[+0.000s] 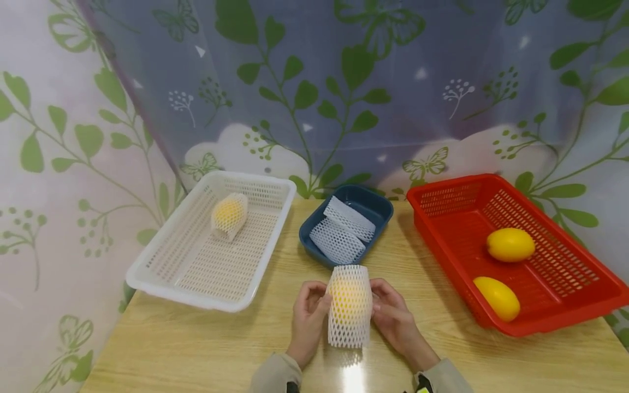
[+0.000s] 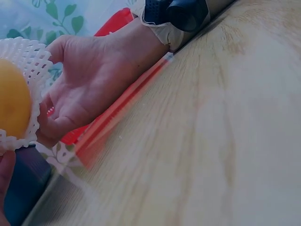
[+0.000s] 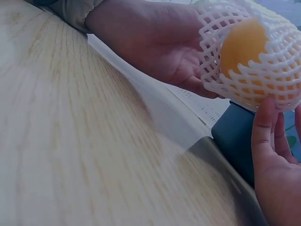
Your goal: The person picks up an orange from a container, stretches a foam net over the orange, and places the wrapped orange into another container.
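Observation:
Between both hands, over the front of the table, stands a yellow mango (image 1: 346, 299) inside a white foam net sleeve (image 1: 349, 334). My left hand (image 1: 308, 316) holds the sleeve's left side with thumb and fingers. On the other side my right hand (image 1: 397, 319) grips it, its fingers partly hidden behind the netting. The right wrist view looks into the sleeve's open end, where the mango's bare end (image 3: 242, 44) shows. Just behind, a dark blue tray (image 1: 380, 210) holds flat foam net sleeves (image 1: 336, 241).
A white basket (image 1: 196, 299) at left holds one sleeved mango (image 1: 229, 216). At right, a red basket (image 1: 444, 262) contains two bare mangoes (image 1: 511, 244). All stand on a wooden table (image 1: 196, 349), with a patterned curtain (image 1: 314, 98) behind.

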Available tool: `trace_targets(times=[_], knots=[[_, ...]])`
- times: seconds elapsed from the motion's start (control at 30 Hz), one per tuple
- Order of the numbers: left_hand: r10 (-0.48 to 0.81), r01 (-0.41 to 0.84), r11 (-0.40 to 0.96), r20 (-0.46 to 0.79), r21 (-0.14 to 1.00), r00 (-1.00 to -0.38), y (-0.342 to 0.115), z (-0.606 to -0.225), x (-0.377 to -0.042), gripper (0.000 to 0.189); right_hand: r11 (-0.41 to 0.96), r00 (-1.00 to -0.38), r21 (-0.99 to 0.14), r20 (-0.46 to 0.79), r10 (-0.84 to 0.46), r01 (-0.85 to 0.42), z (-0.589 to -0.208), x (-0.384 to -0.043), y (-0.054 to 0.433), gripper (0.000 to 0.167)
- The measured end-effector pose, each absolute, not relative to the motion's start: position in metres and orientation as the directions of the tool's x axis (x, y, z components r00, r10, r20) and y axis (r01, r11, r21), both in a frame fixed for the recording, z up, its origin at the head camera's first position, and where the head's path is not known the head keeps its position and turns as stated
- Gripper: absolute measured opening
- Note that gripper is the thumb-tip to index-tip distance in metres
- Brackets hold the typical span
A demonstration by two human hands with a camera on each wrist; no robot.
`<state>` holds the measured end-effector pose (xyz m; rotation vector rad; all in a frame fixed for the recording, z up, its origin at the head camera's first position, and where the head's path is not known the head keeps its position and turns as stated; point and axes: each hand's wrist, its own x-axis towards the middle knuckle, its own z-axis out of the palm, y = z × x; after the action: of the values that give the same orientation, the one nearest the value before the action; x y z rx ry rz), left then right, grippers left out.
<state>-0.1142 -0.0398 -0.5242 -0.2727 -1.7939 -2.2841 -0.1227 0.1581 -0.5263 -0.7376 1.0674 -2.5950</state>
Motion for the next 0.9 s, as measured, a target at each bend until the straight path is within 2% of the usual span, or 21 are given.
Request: trace_targets(times=[0.23,0.5,0.77,0.9], knots=[[-0.056,0.298,-0.235,0.294,0.925,-0.954,-0.0408,-0.5248,-0.1134,0.015,-0.674,-0.849,-0.739,0.355,-0.391,0.002,-0.5262,-0.1218,0.1573,0.049],[-0.01,0.331,-0.236,0.339,0.914,-0.941,-0.0384,-0.524,-0.1152,0.014,-0.722,-0.833,-0.674,0.302,-0.463,0.157,-0.5244,-0.1231,0.1595,0.05],[-0.01,0.332,-0.227,0.339,0.915,-0.941,-0.038,-0.5243,-0.1148,0.012,-0.725,-0.861,-0.682,0.31,-0.404,0.094,-0.5226,-0.1234,0.1598,0.05],[0.031,0.313,-0.224,0.328,0.923,-0.944,-0.0404,-0.5241,-0.1127,0.018,-0.727,-0.873,-0.684,0.312,-0.374,0.067,-0.523,-0.1229,0.1591,0.049]])
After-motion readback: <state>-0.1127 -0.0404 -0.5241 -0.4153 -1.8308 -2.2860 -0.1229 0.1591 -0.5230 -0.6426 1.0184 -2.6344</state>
